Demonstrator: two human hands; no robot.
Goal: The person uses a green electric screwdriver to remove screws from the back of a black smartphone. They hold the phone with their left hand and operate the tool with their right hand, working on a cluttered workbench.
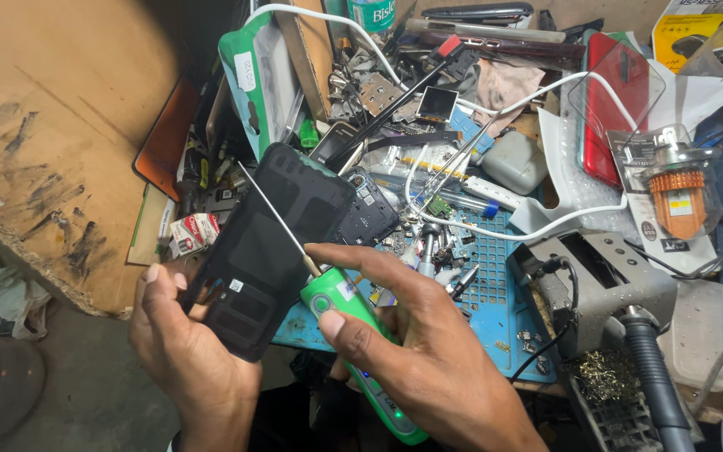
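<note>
Nearest the viewer, the right hand (416, 351) is wrapped around a green electric screwdriver (361, 343), thumb pressed on its upper body and forefinger stretched along the top toward the collar. The tool's long thin metal shaft (274, 211) runs up and to the left, crossing the face of a black phone back cover (274, 243). The tip sits near the cover's upper left edge; whether it touches cannot be told.

The left hand (186, 351) grips the cover from below and from the left, fingertips curled over its lower left edge, holding it tilted above the bench edge.

Behind the cover lies a blue perforated work mat (487, 285), strewn with small screws and metal parts. A dark opened phone frame (370, 209) rests just beside the cover's upper right corner. A white cable (562, 219) loops across the mat. Further right stands a grey metal holder (621, 280) with a black hose. A red phone (617, 105) lies in a clear wrapper at upper right, near a packaged orange-topped part (675, 197). A worn brown board (52, 125) fills the left side.
</note>
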